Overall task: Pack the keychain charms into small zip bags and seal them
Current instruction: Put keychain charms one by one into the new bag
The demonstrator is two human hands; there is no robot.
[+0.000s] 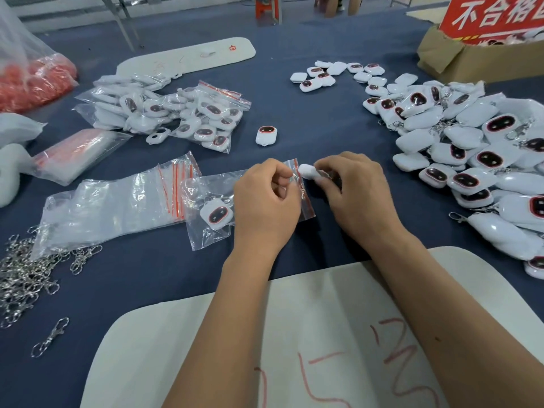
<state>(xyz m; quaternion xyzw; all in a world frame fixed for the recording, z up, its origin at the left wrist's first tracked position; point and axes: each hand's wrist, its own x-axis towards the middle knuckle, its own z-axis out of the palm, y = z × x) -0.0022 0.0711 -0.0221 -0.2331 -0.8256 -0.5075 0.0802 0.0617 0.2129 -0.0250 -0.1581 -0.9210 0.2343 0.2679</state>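
A small clear zip bag point(206, 231) with a red seal strip lies in the middle of the blue table, and one white charm point(217, 214) with a dark red-rimmed face sits inside it. My left hand point(265, 201) pinches the bag's mouth at the red strip. My right hand point(353, 189) grips a second white charm point(307, 171) right at that mouth. A big heap of loose charms point(477, 160) lies to the right. One lone charm point(266, 135) rests beyond my hands.
Filled bags point(182, 113) are piled at the back left. Empty zip bags point(117, 207) lie left of my hands, with metal clasps point(26, 278) at the left edge. A cardboard box point(477, 60) stands at the back right. A white board point(294, 348) lies under my forearms.
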